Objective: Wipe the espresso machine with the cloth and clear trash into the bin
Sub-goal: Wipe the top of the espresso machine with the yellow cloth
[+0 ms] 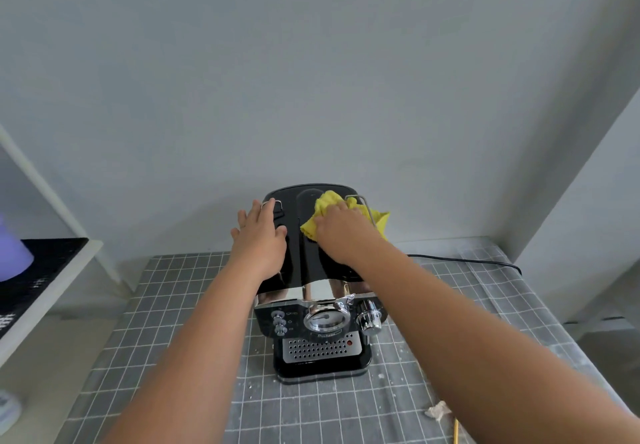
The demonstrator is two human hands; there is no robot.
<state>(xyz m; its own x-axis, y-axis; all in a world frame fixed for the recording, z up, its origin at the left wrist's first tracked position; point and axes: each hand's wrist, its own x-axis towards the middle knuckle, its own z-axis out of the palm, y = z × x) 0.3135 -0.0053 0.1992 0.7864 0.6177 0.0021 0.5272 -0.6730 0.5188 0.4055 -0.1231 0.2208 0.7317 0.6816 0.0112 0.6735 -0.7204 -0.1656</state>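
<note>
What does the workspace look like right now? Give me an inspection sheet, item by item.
Surface: grey grid-patterned table cover, sprinkled with white crumbs.
Job's things: espresso machine upright at the table's middle; yellow cloth on its top; no bin seen.
Clutter: crumpled paper scrap near the front right edge.
Hands: left hand rests flat on the machine's top left; right hand presses the cloth.
Cables: black cord runs right, behind the machine.
Surroundings: white shelf at left holding a purple object; plain wall.

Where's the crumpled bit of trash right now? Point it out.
In the head view, the crumpled trash lies on the grid mat at lower right, in front of the espresso machine.
</note>
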